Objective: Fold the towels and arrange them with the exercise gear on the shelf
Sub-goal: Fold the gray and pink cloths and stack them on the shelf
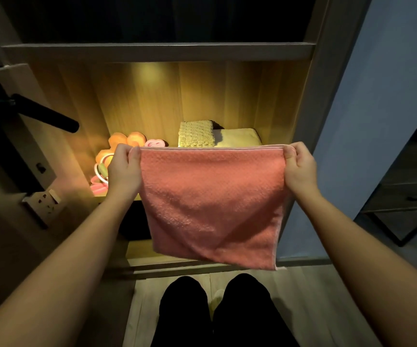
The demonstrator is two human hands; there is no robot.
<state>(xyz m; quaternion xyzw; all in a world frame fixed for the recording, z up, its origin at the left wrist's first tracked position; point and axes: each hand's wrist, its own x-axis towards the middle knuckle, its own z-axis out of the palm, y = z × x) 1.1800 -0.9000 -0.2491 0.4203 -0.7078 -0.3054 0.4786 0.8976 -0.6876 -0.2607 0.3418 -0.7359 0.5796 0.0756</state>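
Left hand point(123, 169): gripping top-left corner of the salmon-pink textured terry towel point(212, 201); thumb on near face, fingers behind the cloth.
Right hand point(300, 169): gripping top-right corner of same towel; thumb on near face, fingers curled over the top edge.
Pink towel, position: held up in the air btwn both hands, in front of the lit wooden shelf compartment point(152, 101), not touching it. Top edge taut and level. Several layered edges show at the top-right corner, so it is doubled over. Bottom edge slants, lower on the right.
Shelf, right side: folded yellow-green waffle-weave towel point(196, 137) lying flat; folded pale-yellow smooth towel point(237, 137) just beside it, to its right. Fronts of both partly hidden by the pink towel's top edge.
Shelf, left side: orange petal-shaped soft item point(125, 141) near the back; small pink round item point(155, 142) to its right; pink and white looped gear point(100, 181) at the front, partly behind the left hand. Exact type of gear: cannot tell.
Surrounds: black lever door handle point(45, 112) at left, white wall socket point(45, 201) below it.
Person: legs in black trousers point(215, 314) at bottom of view, on a pale wood floor point(315, 296).
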